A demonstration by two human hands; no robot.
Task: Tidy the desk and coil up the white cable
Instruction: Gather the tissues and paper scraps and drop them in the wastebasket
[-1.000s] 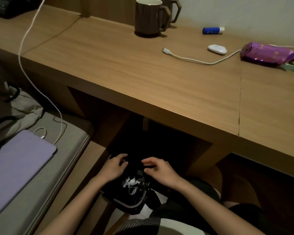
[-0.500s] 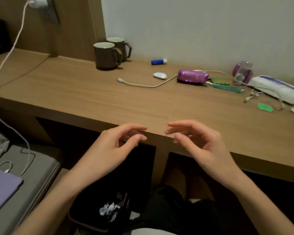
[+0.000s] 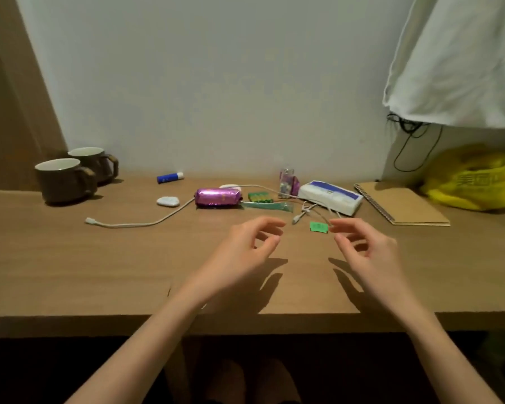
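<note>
The white cable [image 3: 146, 224] lies loose across the wooden desk [image 3: 70, 272], running from a plug end at the left behind a purple foil packet [image 3: 218, 197] to tangled ends near a tissue pack [image 3: 330, 196]. My left hand [image 3: 245, 252] hovers over the desk's middle, fingers loosely curled, holding nothing. My right hand [image 3: 365, 249] hovers beside it, also empty, its fingertips close to a small green paper scrap [image 3: 318, 227].
Two brown mugs [image 3: 67, 177] stand at the back left. A blue glue stick [image 3: 169, 177], a white oval object [image 3: 168, 201], green packets [image 3: 260, 197] and a small bottle [image 3: 287, 182] sit along the wall. A spiral notebook [image 3: 403, 204] and yellow bag [image 3: 475, 182] lie right.
Both hands rose from the bin under the desk to above the desktop and moved forward toward the clutter. The view lifted from the floor to the desk and wall.
</note>
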